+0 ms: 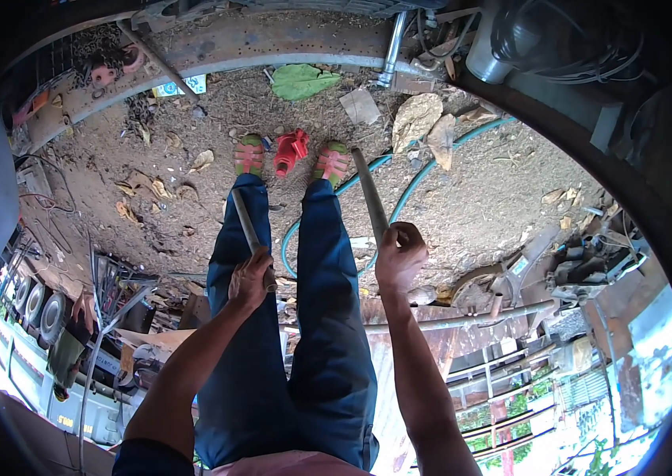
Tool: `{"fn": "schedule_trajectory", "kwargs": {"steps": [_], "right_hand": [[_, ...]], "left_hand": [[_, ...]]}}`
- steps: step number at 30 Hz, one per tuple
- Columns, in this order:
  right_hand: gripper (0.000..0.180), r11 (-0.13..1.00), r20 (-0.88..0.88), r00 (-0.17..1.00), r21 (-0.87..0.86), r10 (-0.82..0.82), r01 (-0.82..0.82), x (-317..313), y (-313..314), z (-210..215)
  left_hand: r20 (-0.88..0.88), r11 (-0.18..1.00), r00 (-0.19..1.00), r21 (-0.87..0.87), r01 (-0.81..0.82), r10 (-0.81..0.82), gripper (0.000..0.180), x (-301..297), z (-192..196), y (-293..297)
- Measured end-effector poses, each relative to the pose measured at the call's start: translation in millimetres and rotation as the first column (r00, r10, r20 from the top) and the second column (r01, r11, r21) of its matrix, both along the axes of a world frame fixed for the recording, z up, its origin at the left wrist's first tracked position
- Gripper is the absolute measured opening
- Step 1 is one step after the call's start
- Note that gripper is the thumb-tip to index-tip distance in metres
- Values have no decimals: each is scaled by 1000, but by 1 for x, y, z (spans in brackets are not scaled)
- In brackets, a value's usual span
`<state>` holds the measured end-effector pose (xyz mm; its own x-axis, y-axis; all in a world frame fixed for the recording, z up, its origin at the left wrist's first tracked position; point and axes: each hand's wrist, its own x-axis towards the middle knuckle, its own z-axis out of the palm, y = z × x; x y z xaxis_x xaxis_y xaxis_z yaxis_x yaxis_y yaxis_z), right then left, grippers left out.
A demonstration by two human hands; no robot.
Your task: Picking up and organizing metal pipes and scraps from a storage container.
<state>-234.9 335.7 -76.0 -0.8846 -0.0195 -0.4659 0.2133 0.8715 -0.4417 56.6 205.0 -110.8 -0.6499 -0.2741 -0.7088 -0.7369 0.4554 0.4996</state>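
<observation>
My left hand [249, 278] is closed round the near end of a short grey metal pipe [245, 218], held over my left shin. A longer grey metal pipe [369, 190] slants away from my right hand [402, 258], whose fingers are curled round its near end. Its far end comes close to my right shoe [331, 162]. On the dirt between my feet lies a red metal piece [290, 152] that resembles a small bottle jack. The two pipes are apart from each other.
A green hose [407, 194] loops over the dirt ground at right. Dry leaves [417, 121] and a green leaf [304, 82] lie ahead. A rusty curved metal beam [225, 46] crosses the far side. Scrap metal [598, 258] is piled right. Another person [69, 357] is at far left.
</observation>
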Motion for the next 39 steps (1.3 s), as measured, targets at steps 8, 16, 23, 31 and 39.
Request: {"fn": "schedule_trajectory", "kwargs": {"steps": [8,16,23,31,39], "right_hand": [[15,1000,-1,1000,8,5,-5,-2,1,0],[10,997,-20,998,-30,-67,67,-4,0,1],[11,990,-25,990,-12,-141,141,-4,10,0],[11,988,-57,987,-49,-150,147,-10,6,9],[18,991,-65,989,25,-129,131,-18,20,9]], "left_hand": [[53,989,989,44,-142,140,26,-4,11,-1],[-124,962,955,90,-258,268,31,11,5,4],[-229,948,920,92,-306,319,28,-46,24,-19],[-550,929,751,168,-330,366,20,-138,55,-39],[-411,969,878,141,-205,246,38,-198,86,-34]]}}
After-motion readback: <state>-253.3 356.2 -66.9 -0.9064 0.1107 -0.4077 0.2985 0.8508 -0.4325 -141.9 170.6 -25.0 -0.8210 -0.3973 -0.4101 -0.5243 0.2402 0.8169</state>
